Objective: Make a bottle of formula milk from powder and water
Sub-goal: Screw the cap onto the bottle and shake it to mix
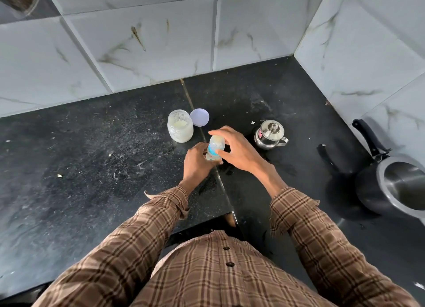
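A black speckled stone surface (92,145), dusty and seamed down the middle, meets white marble-look wall tiles (161,42) in a corner. On it stand one round glass jar (180,129) of pale powder, one flat round lilac lid (199,116) just beside it, one shiny steel kettle (269,134) with its lid on, and one dark pan (386,182) at the right edge. One clear plastic baby bottle (215,148) stands upright near the seam; the left hand (196,161) grips its base, and the right hand (234,148) curls over its top.
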